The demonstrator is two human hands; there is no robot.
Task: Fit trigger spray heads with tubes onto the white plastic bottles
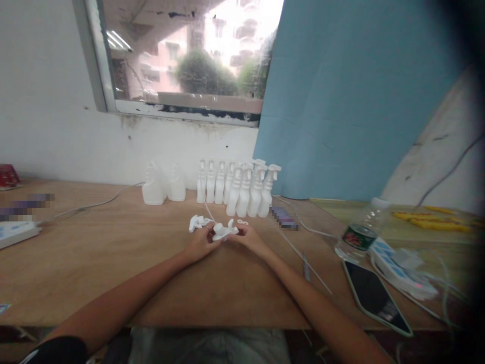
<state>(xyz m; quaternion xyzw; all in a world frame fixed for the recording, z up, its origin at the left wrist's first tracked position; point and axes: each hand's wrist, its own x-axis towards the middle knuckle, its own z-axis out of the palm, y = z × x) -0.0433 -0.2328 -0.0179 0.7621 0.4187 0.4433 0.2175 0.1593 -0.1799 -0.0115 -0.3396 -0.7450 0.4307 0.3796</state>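
Observation:
Both hands meet above the middle of the table, holding one white trigger spray head (224, 232) between them. My left hand (201, 242) is closed on its left end, and my right hand (248, 239) grips its right end. A thin white tube (209, 211) extends from it toward the bottles. Just beyond my left hand lie more white spray head parts (197, 222). Small white rings (242, 222) rest beyond my right hand. Farther back, several white spray bottles (254, 197) with trigger heads stand upright in rows. Left of them are two white bottles (153, 189) without visible trigger heads.
At right, a clear water bottle (358, 237), a phone (375, 296) and a white power strip (401, 268) lie close together. A box cutter (306, 268) and a cable (303, 258) are beside my right forearm. Another power strip (17, 232) sits at left.

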